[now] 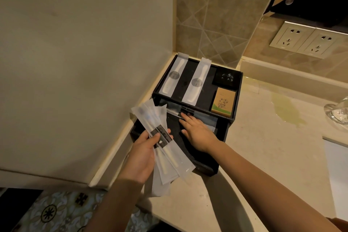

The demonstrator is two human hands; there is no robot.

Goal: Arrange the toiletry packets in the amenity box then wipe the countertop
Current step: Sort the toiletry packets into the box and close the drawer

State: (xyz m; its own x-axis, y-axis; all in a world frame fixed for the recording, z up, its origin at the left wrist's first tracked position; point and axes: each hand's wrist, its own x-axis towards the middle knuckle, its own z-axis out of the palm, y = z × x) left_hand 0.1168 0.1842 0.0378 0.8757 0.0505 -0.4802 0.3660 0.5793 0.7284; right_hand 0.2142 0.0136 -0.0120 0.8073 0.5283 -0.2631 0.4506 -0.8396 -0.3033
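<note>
A black amenity box (237, 88) stands in the countertop's left corner, its lower drawer (211, 170) pulled out. Two white comb packets (174, 76) lie on the box's top tray beside a black packet (226, 78) and a tan soap box (223, 102). My left hand (140, 158) grips a fan of several long translucent toothbrush packets (162, 143) over the drawer's left side. My right hand (196, 132) lies flat, palm down, inside the drawer, fingertips on a packet (205, 118) at the back of it.
The beige countertop (263, 156) has a yellowish stain (286, 111) to the right of the box. A clear glass object (339, 114) sits at the right edge. Two wall sockets (305, 41) are above. Patterned floor tiles (56, 211) show at bottom left.
</note>
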